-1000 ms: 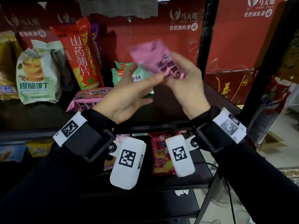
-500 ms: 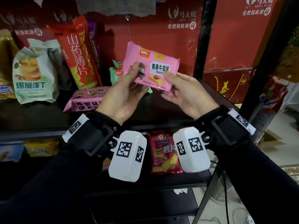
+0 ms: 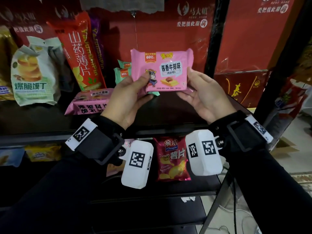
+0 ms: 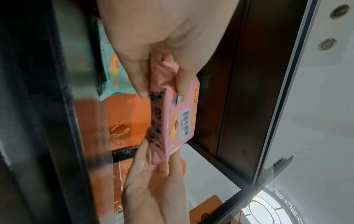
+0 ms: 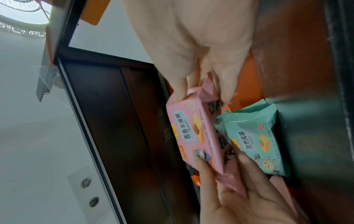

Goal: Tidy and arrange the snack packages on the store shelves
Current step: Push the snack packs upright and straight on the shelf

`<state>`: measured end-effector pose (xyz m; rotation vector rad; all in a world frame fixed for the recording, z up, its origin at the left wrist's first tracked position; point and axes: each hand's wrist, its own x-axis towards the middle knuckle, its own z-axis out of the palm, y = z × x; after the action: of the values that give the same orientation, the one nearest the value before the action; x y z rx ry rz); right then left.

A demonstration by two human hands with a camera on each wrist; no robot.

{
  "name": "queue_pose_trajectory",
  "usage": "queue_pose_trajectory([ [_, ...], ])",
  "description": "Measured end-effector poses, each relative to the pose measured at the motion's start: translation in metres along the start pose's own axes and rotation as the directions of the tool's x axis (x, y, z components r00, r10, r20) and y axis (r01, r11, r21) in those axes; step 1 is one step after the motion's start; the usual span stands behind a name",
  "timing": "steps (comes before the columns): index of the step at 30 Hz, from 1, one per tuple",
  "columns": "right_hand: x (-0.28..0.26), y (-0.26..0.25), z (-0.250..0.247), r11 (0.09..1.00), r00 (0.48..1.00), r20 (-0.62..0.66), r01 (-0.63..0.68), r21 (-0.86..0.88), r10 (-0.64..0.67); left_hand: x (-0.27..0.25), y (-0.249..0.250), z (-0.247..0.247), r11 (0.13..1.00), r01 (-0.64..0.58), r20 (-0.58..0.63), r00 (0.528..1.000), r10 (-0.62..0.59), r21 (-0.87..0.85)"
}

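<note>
A pink snack package point(image 3: 162, 70) faces me upright, above the shelf board point(image 3: 42, 119). My left hand point(image 3: 143, 78) pinches its left end, thumb on the front. At the right end my right hand point(image 3: 190, 73) pinches it the same way. The left wrist view has the pink package point(image 4: 172, 121) edge-on between the left hand point(image 4: 161, 75) and the right hand point(image 4: 153, 174). In the right wrist view my right hand point(image 5: 199, 91) grips the package point(image 5: 193, 133), and the left hand point(image 5: 229, 166) holds its far end.
Green packages point(image 3: 122, 73) point(image 5: 254, 139) stand right behind the held one. A second pink package point(image 3: 89, 102) lies flat at the left. A tall orange bag point(image 3: 81, 53) and a white-green bag point(image 3: 32, 71) stand further left. A black post point(image 3: 212, 39) bounds the right. Red chips point(image 3: 172, 157) sit below.
The pink package was tilted and blurred in the hands a second ago. It has turned upright and level, front towards me, with one hand on each end.
</note>
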<state>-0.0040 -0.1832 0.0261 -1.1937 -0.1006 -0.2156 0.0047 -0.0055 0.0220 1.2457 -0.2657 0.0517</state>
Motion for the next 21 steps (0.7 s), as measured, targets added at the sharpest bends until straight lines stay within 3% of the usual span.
queue_pose_trajectory([
  [6,0.003,0.005,0.005,0.989,0.973,-0.195,0.099,-0.113,-0.120,0.000,-0.002,0.002,0.999,0.014,0.035,0.999,-0.016,0.051],
  [12,-0.002,-0.006,0.004,0.974,0.997,-0.012,0.066,-0.219,-0.070,0.001,-0.005,0.005,0.994,-0.068,-0.043,0.997,0.072,0.080],
  [17,-0.005,-0.011,0.002,0.960,0.996,-0.043,0.067,-0.270,-0.081,-0.001,-0.007,0.008,0.995,-0.073,0.012,0.997,0.072,0.072],
  [21,-0.009,-0.011,0.003,0.952,0.999,0.003,0.037,-0.303,-0.038,0.000,-0.006,0.007,0.996,-0.089,-0.048,0.995,0.089,0.002],
])
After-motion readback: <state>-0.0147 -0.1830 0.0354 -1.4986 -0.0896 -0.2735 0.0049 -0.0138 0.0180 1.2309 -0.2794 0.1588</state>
